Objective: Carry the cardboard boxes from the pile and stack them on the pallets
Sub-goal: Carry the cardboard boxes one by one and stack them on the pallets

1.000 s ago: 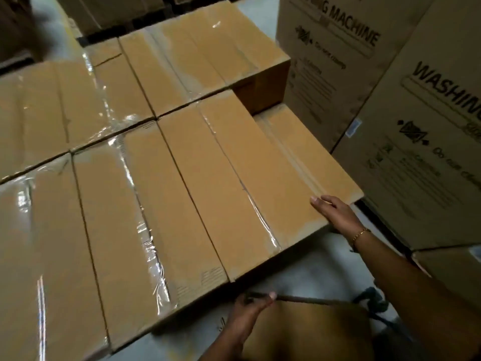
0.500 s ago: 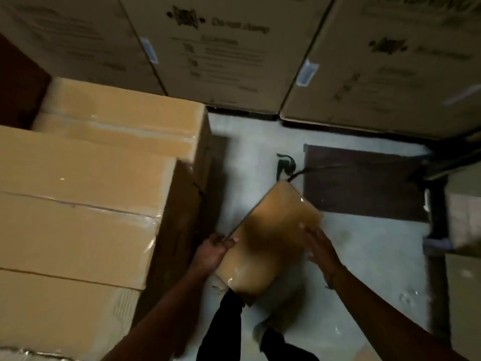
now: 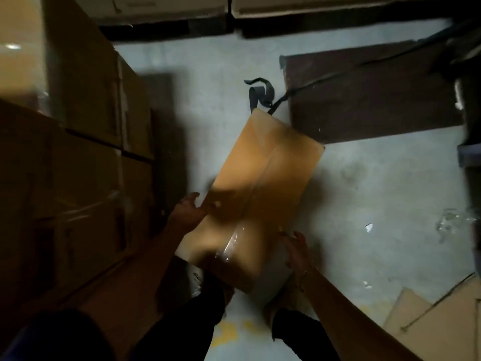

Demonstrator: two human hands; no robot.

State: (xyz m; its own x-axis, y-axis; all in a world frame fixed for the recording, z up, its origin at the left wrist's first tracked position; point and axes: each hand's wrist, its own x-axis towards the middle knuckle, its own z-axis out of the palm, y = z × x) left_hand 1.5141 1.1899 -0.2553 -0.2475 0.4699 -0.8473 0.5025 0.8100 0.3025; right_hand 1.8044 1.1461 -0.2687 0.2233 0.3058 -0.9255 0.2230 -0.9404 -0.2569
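A long tan cardboard box (image 3: 268,183), sealed with clear tape down its middle, hangs tilted above the floor in front of my legs. My left hand (image 3: 188,212) holds its left edge, thumb lying over the top face. My right hand (image 3: 295,246) presses flat against the lower right side with fingers spread. To the left rises the stack of brown cardboard boxes (image 3: 83,157), partly covered in plastic film. The image is dim and motion-blurred.
A dark mat (image 3: 369,100) lies on the grey concrete floor (image 3: 364,204) beyond the box, with a black strap (image 3: 260,92) curled at its corner. Flattened cardboard (image 3: 437,319) lies at the lower right. Large cartons (image 3: 169,6) stand along the far edge.
My view dropped from the stack's top to the floor. Both hands took up the long box; since half a second ago it has lifted nearer and my right hand slid down its side.
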